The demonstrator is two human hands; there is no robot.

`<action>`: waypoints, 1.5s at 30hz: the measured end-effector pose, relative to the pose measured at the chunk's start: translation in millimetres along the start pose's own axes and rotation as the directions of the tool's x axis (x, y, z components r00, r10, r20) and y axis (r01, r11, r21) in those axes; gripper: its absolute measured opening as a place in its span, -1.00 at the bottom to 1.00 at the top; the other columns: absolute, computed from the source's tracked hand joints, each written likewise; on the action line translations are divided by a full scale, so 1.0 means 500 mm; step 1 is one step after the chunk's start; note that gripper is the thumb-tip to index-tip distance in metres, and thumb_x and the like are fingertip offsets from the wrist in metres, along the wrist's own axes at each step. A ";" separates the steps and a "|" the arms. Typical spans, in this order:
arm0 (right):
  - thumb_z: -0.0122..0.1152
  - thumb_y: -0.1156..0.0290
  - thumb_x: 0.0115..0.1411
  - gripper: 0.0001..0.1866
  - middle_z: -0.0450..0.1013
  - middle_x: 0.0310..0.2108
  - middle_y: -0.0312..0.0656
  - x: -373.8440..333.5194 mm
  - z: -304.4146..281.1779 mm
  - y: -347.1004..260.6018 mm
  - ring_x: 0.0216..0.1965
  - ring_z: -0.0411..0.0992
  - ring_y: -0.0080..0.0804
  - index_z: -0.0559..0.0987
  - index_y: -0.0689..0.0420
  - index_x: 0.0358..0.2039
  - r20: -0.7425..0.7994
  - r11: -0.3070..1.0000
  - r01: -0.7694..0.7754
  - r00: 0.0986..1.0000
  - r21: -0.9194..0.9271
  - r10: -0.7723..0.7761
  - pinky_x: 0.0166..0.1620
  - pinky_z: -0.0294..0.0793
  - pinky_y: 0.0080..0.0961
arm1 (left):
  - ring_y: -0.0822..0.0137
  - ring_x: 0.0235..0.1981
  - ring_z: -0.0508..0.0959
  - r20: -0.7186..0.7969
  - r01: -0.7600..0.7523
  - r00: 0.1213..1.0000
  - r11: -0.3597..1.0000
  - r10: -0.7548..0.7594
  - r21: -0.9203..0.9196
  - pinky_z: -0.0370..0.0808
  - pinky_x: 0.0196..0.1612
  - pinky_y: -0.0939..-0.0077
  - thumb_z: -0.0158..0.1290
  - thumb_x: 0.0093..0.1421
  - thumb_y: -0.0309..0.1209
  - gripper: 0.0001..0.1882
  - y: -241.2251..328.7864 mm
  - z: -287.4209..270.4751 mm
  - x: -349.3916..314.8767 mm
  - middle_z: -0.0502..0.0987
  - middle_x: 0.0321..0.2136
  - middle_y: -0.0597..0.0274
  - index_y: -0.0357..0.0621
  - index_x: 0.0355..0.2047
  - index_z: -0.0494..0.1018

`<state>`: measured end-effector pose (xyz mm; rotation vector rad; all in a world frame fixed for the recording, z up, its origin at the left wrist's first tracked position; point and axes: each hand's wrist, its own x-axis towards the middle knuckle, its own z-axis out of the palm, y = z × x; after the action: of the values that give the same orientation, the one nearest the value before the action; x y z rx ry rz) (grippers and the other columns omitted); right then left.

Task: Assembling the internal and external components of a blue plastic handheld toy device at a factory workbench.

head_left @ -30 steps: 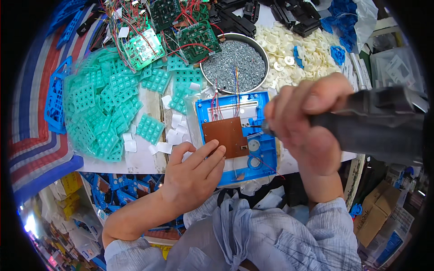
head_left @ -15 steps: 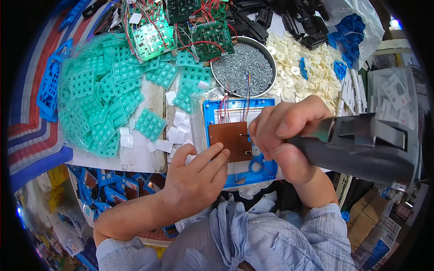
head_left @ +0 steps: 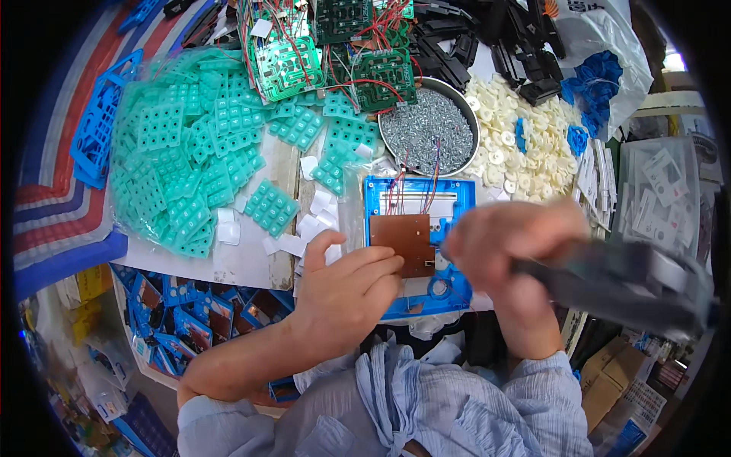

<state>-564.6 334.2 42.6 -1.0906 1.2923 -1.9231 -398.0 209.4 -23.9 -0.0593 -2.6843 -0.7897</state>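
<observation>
A brown circuit board [head_left: 401,234] lies in a blue plastic casing [head_left: 460,285] in front of me. Thin red and dark wires rise from the board's far edge. My left hand [head_left: 343,283] is spread out, its fingertips resting on the left and near part of the board. To the right of the casing, my right hand [head_left: 518,242] is wrapped round a black electric screwdriver [head_left: 620,291]. Both hand and tool are smeared by motion, and the tip of the tool cannot be made out.
Beyond the casing stands a round metal bowl [head_left: 477,131] of small screws. Teal rubber keypads [head_left: 175,152] heap up on the left, green circuit boards [head_left: 285,67] at the back. Cream plastic discs [head_left: 525,160] lie right of the bowl. Below the table's left edge are blue casings [head_left: 190,316].
My right hand has drawn the screwdriver off the board, to the right. My left hand still rests on the board. The whole view has shifted, so things sit farther right and lower.
</observation>
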 end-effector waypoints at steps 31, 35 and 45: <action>0.33 0.35 0.21 -0.67 0.36 -0.55 -0.26 0.010 0.056 0.038 -0.56 0.34 -0.44 0.35 0.09 -0.15 0.038 0.988 0.057 0.997 0.141 -0.063 -0.41 0.39 -0.38 | 0.29 -0.10 0.65 -0.214 0.219 0.955 0.975 -0.206 0.039 0.12 0.31 0.01 0.17 0.14 -0.52 -0.93 -0.044 -0.035 -0.019 0.66 -0.22 0.19 -0.09 -0.35 0.55; 0.31 0.17 0.28 -0.64 0.26 -0.63 -0.37 0.025 0.074 0.059 -0.62 0.26 -0.52 0.29 0.02 -0.22 -0.057 1.000 0.002 0.998 -0.026 -0.003 -0.43 0.38 -0.41 | 0.26 -0.45 0.54 -0.330 0.235 0.909 0.967 -0.256 -0.101 0.21 0.12 0.08 0.24 0.10 -0.48 -0.83 -0.067 -0.051 -0.034 0.51 -0.51 0.33 -0.05 -0.46 0.42; 0.35 0.34 0.24 -0.67 0.35 -0.63 -0.25 0.030 0.070 0.076 -0.62 0.29 -0.46 0.30 0.08 -0.33 0.097 0.992 -0.017 0.995 -0.123 0.029 -0.48 0.33 -0.40 | 0.36 -0.31 0.56 -0.241 0.228 0.940 0.970 -0.243 -0.086 0.09 0.18 0.03 0.29 0.03 -0.42 -0.83 -0.050 -0.027 -0.028 0.54 -0.43 0.42 -0.01 -0.46 0.47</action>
<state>-541.3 291.8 18.9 -1.2105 1.3768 -1.7699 -384.0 181.7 -30.7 0.3335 -2.4557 -0.8790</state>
